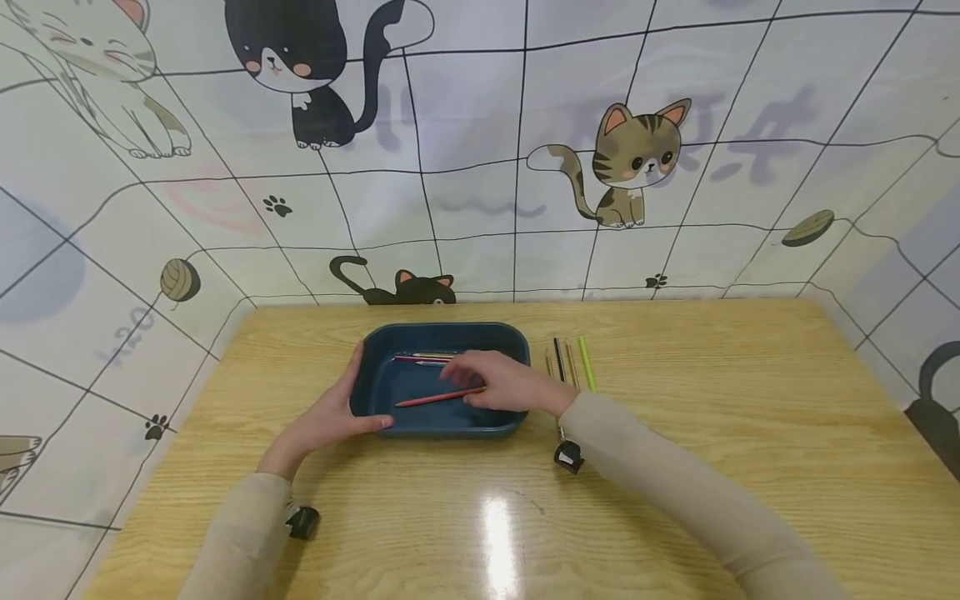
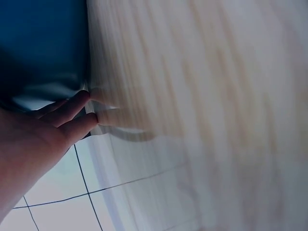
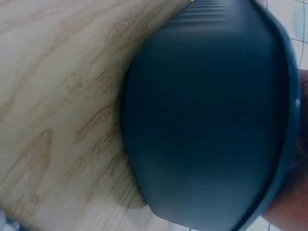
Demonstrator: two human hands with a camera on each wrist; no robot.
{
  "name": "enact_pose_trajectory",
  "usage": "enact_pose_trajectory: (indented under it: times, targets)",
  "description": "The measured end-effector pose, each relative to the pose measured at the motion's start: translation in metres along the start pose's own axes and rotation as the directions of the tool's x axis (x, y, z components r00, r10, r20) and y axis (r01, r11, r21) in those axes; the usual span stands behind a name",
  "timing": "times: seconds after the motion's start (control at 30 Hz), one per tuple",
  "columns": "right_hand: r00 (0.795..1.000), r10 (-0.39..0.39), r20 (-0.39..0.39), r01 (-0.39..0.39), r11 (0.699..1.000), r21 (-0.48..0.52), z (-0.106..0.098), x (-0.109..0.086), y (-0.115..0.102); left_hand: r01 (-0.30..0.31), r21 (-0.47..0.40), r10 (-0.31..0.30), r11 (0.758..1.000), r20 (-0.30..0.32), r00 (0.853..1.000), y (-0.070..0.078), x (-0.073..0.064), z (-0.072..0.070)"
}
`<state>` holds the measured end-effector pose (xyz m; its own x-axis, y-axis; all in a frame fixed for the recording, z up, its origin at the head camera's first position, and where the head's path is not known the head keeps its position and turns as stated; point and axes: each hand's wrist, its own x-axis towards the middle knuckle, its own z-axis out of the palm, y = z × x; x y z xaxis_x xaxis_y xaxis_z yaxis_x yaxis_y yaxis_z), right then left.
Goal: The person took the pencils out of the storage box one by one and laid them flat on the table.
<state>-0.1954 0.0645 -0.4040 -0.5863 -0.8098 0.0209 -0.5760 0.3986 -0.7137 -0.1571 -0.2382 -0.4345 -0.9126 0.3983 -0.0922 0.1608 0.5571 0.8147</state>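
Note:
A dark blue plastic basin (image 1: 438,432) rests on the table. My left hand (image 1: 333,408) holds its near left corner, thumb over the near rim and fingers along the outer left wall. In the left wrist view those fingers (image 2: 72,113) reach down beside the wall to the tabletop. My right hand (image 1: 502,382) is inside the basin, a red pencil (image 1: 431,399) held at its right end by the thumb and pointing left. Just beyond its fingertips, several coloured pencils (image 1: 420,358) lie along the far side of the basin, partly covered by the hand. The right wrist view shows the basin's outer wall (image 3: 207,115).
Right of the basin, several pencils lie on the wooden table (image 1: 712,400), among them a bright green one (image 1: 587,362) and a dark one (image 1: 559,358). Black wrist devices (image 1: 303,522) hang at both sleeves. A wall covering with cartoon cats (image 1: 472,192) borders the table's back and sides.

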Motion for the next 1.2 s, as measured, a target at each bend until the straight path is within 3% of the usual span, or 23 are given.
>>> enact_pose_trajectory:
  times: [0.4, 0.83, 1.0, 1.2]
  targets:
    - [0.997, 0.036, 0.067, -0.035, 0.999, -0.019, 0.004, 0.018, 0.009, -0.001, 0.003, 0.001, 1.000, -0.004, 1.000, 0.001, -0.001, 0.000]
    - [0.989, 0.133, 0.059, -0.125, 0.985, -0.122, 0.016, 0.033, 0.020, 0.011, 0.007, -0.011, 1.000, -0.001, 1.000, 0.001, 0.000, 0.000]
    - [0.990, 0.132, 0.054, -0.121, 0.977, -0.173, 0.020, 0.037, 0.027, 0.010, 0.011, -0.010, 1.000, -0.006, 1.000, 0.000, 0.001, 0.000]
    - [0.982, 0.181, 0.061, -0.175, 0.981, -0.085, 0.019, 0.038, 0.022, 0.007, 0.009, -0.007, 1.000, -0.005, 1.000, -0.001, 0.001, 0.000]
